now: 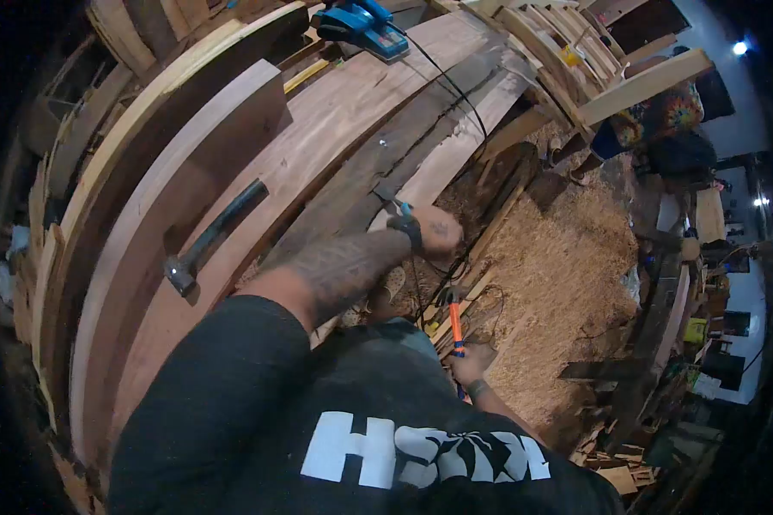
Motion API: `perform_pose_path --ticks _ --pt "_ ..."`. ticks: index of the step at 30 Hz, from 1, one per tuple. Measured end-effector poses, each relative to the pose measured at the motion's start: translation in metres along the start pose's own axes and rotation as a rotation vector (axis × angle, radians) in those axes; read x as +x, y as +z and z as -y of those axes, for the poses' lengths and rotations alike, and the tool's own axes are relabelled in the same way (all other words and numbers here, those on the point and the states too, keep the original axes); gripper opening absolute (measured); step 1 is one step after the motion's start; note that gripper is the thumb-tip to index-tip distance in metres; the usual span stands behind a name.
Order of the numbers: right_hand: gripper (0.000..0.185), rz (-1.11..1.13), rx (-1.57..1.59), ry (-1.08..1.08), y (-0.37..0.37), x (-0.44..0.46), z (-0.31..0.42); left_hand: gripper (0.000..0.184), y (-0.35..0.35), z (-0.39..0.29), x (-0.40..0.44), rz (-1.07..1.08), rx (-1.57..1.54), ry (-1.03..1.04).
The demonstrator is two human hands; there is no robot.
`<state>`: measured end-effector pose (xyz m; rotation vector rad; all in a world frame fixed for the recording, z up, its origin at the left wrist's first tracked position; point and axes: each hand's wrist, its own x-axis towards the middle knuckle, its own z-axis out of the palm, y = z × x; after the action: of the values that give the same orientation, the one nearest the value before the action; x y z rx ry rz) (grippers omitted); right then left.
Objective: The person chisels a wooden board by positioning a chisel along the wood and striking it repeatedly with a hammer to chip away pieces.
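My left hand [438, 233] is closed beside the edge of a dark, cracked board. From it a chisel [392, 201] with a bit of blue on its handle points onto the wood; my fingers are mostly hidden. Lower and to the right, my right hand [472, 364] grips a claw hammer [455, 322] by its orange and blue handle, head up and away from the chisel. A second hammer [219, 232] with a dark handle lies on the wide reddish plank [318, 129], apart from both hands.
A blue electric planer [365, 27] sits at the plank's far end, its black cord trailing across the boards. A curved thick timber [172, 163] stands along the left. Wood shavings [558, 275] cover the floor at right. Someone in a colourful top [661, 116] is behind a pale beam [644, 86].
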<state>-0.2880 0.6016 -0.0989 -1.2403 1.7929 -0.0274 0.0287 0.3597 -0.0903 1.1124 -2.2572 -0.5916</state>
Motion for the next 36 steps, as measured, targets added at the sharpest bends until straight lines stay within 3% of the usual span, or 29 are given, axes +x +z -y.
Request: perform_pose_path --ticks 3,4,7,8,11,12,14,17,18,20,21,22,24,25,26,28,30,32,33,34,36 --pt "0.014 0.042 0.241 0.01 -0.009 -0.01 0.01 0.022 0.01 -0.011 0.001 0.309 0.138 -0.066" --pt "0.014 0.016 0.194 0.009 -0.011 -0.002 -0.003 0.016 0.015 -0.001 0.001 0.254 -0.038 0.057" --pt "0.013 -0.012 0.105 0.035 -0.005 0.005 -0.056 0.012 0.009 -0.013 0.0 0.216 0.068 -0.066" --pt "0.012 0.005 0.085 0.014 -0.006 0.01 -0.066 0.027 0.013 -0.016 -0.002 0.224 0.164 -0.078" --pt "0.013 -0.029 -0.119 -0.079 -0.004 0.037 -0.081 0.031 0.036 -0.003 -0.002 -0.025 0.367 0.096" --pt "0.013 -0.048 -0.21 -0.108 -0.004 0.037 -0.079 0.025 0.04 -0.001 -0.002 -0.079 0.287 0.123" --pt "0.013 0.036 -0.119 0.071 -0.005 0.043 -0.071 0.019 0.042 0.006 -0.006 -0.182 0.131 0.166" --pt "0.015 0.078 0.117 0.142 -0.006 0.044 -0.064 0.036 0.016 -0.005 0.001 0.234 -0.022 -0.045" --pt "0.015 0.078 0.213 0.137 -0.007 0.043 -0.063 0.051 -0.021 -0.031 0.012 0.272 0.136 -0.079" --pt "0.021 0.078 -0.141 0.107 -0.015 0.058 -0.087 0.054 -0.062 -0.02 0.012 -0.041 0.192 0.227" --pt "0.024 0.08 -0.312 0.099 -0.015 0.067 -0.11 0.052 -0.107 -0.022 0.01 -0.03 -0.079 0.049" --pt "0.027 0.026 -0.285 0.009 -0.012 0.075 -0.134 0.05 -0.152 -0.022 0.005 -0.015 -0.35 -0.136" --pt "0.033 -0.114 -0.389 -0.195 -0.012 0.073 -0.167 0.042 -0.184 0.001 -0.014 -0.021 -0.559 -0.134" --pt "0.036 -0.201 -0.522 -0.315 -0.011 0.075 -0.169 0.038 -0.179 0.012 -0.013 -0.078 -0.474 -0.077" --pt "0.036 -0.088 -0.581 -0.202 -0.012 0.07 -0.15 0.035 -0.173 0.023 -0.01 -0.141 -0.387 -0.017" --pt "0.037 0.125 -0.695 0.017 -0.029 0.047 -0.087 0.026 -0.182 0.025 0.005 -0.201 -0.769 -0.353" --pt "0.042 0.101 -0.729 -0.033 -0.018 0.063 -0.116 0.024 -0.191 0.043 0.023 -0.492 -0.561 -0.274" --pt "0.043 0.049 -0.811 -0.063 -0.027 0.07 -0.121 0.029 -0.187 0.082 0.039 -0.746 -0.447 -0.343" --pt "0.041 0.021 -0.876 -0.064 -0.027 0.061 -0.108 0.032 -0.19 0.077 0.042 -0.712 -1.106 -0.592" --pt "0.04 -0.005 -0.943 -0.067 -0.026 0.049 -0.092 0.033 -0.185 0.072 0.035 -0.438 -0.913 -0.632" --pt "0.037 -0.02 -0.945 -0.064 -0.025 0.013 -0.045 0.035 -0.178 0.032 0.016 -0.05 -0.504 -0.486"
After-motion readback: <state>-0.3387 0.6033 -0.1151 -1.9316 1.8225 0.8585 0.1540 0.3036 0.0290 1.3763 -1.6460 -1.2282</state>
